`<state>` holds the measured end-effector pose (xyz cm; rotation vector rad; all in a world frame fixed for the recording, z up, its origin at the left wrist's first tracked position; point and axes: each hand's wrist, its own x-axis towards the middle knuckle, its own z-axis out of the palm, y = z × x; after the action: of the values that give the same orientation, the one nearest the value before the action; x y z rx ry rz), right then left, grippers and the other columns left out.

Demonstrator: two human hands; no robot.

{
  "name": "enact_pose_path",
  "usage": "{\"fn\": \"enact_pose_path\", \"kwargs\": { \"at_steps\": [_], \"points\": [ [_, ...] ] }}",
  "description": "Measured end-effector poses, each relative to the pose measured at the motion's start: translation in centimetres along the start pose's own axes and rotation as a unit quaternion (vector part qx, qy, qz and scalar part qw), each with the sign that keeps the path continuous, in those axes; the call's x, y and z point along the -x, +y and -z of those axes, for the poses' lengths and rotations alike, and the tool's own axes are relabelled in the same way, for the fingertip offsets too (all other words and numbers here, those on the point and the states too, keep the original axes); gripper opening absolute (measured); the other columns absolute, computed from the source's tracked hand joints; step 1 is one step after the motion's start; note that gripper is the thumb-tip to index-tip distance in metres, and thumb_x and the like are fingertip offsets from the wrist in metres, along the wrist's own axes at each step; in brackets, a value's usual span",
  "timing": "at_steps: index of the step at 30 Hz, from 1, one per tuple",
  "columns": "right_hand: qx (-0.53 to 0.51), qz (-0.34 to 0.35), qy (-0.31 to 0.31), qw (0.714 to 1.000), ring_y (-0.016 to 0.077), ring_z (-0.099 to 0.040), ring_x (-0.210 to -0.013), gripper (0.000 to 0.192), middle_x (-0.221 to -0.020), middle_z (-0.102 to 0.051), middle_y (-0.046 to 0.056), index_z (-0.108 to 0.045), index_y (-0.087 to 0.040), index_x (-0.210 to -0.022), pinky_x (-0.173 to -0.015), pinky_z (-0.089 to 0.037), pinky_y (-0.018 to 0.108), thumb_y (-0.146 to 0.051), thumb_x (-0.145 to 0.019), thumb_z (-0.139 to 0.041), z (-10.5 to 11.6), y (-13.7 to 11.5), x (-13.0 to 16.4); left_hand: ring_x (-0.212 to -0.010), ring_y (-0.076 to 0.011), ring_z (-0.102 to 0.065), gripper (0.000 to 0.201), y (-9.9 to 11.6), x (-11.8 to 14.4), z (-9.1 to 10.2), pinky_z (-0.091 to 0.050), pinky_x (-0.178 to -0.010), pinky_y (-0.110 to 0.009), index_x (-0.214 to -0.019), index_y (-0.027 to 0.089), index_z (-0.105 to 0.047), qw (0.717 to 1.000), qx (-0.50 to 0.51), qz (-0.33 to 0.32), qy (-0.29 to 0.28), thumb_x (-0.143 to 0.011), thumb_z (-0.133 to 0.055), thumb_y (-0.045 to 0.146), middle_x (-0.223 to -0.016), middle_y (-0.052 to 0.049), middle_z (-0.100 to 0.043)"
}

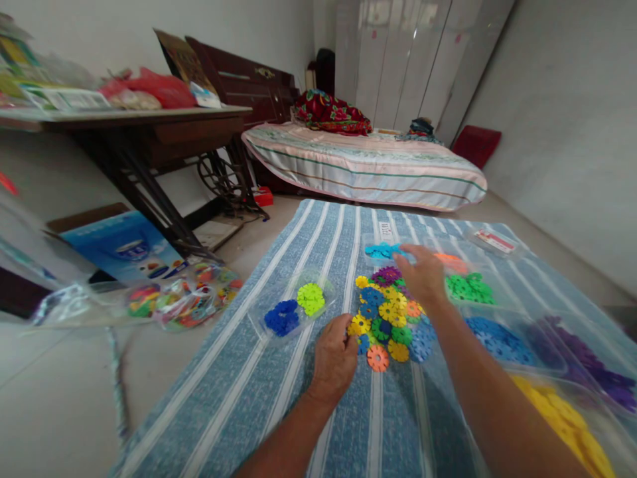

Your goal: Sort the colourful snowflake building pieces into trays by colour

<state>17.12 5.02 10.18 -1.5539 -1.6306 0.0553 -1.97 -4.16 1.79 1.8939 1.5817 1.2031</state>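
Observation:
A loose heap of snowflake-shaped plastic discs (391,318) in many colours lies on a blue striped cloth (318,252). My left hand (334,358) rests at the heap's near left edge, fingers curled onto a yellow disc (359,325). My right hand (422,273) reaches over the heap's far side, fingers bent down toward the purple discs (386,274); whether it grips one is hidden. A clear tray (328,292) to the left holds dark blue discs (281,317) and lime discs (310,298).
Clear trays on the right hold green (468,287), blue (497,335), purple (587,362) and yellow discs (572,425); cyan discs (382,250) lie farther back. A bag of mixed pieces (189,302) sits on the floor left. A sewing-machine table (149,126) and a bed (368,162) stand behind.

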Motion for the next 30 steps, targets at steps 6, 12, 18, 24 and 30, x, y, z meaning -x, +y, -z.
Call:
{"fn": "enact_pose_path", "kwargs": {
  "at_steps": [6, 12, 18, 24, 30],
  "points": [
    [-0.009, 0.093, -0.067, 0.993, 0.0233, -0.057, -0.098, 0.021, -0.093, -0.066, 0.009, -0.068, -0.020, -0.090, -0.092, -0.043, 0.040, -0.030, -0.082, -0.052, -1.5, -0.9, 3.3, -0.097, -0.0194, -0.062, 0.039, 0.4, 0.0, 0.1, -0.054, -0.083, -0.035, -0.105, 0.018, -0.059, 1.000, 0.002, -0.005, -0.002, -0.069, -0.050, 0.005, -0.100, -0.006, -0.067],
    [-0.016, 0.165, -0.179, 0.970, 0.0232, -0.054, -0.107, 0.017, -0.102, -0.065, 0.008, -0.069, -0.022, -0.086, -0.100, -0.040, 0.042, -0.018, -0.080, -0.054, -2.9, -2.3, 10.4, -0.096, -0.0192, -0.063, 0.040, 0.3, 0.0, 0.0, -0.055, -0.079, -0.034, -0.109, 0.016, -0.056, 1.000, 0.025, 0.000, 0.013, -0.071, -0.051, 0.005, -0.103, -0.009, -0.067],
    [-0.039, 0.154, -0.176, 0.972, 0.0235, -0.051, -0.115, 0.023, -0.104, -0.065, 0.009, -0.069, -0.021, -0.082, -0.103, -0.039, 0.045, -0.014, -0.082, -0.047, -3.3, -1.9, 10.9, -0.086, -0.0151, -0.066, 0.049, 0.3, 0.2, -0.3, -0.056, -0.069, -0.028, -0.121, 0.016, -0.048, 0.996, 0.087, 0.015, 0.007, -0.073, -0.049, 0.007, -0.112, -0.011, -0.065],
    [-0.092, 0.084, -0.118, 0.985, 0.0224, -0.055, -0.108, 0.018, -0.101, -0.066, 0.007, -0.065, -0.023, -0.074, -0.098, -0.041, 0.045, -0.015, -0.078, -0.050, -2.2, -1.7, 11.2, -0.083, -0.0158, -0.066, 0.042, 0.3, 0.1, -0.3, -0.057, -0.068, -0.030, -0.119, 0.014, -0.050, 0.996, 0.077, 0.038, 0.024, -0.077, -0.049, 0.012, -0.108, -0.011, -0.066],
    [-0.050, 0.044, -0.043, 0.997, 0.0215, -0.059, -0.098, 0.016, -0.095, -0.066, 0.008, -0.063, -0.023, -0.072, -0.093, -0.045, 0.042, -0.025, -0.082, -0.051, 2.2, -0.1, 11.1, -0.095, -0.0191, -0.063, 0.028, -0.2, -0.1, -0.2, -0.054, -0.085, -0.037, -0.100, 0.017, -0.060, 0.997, -0.033, -0.054, 0.046, -0.078, -0.045, 0.008, -0.101, -0.009, -0.066]
  ]
}}
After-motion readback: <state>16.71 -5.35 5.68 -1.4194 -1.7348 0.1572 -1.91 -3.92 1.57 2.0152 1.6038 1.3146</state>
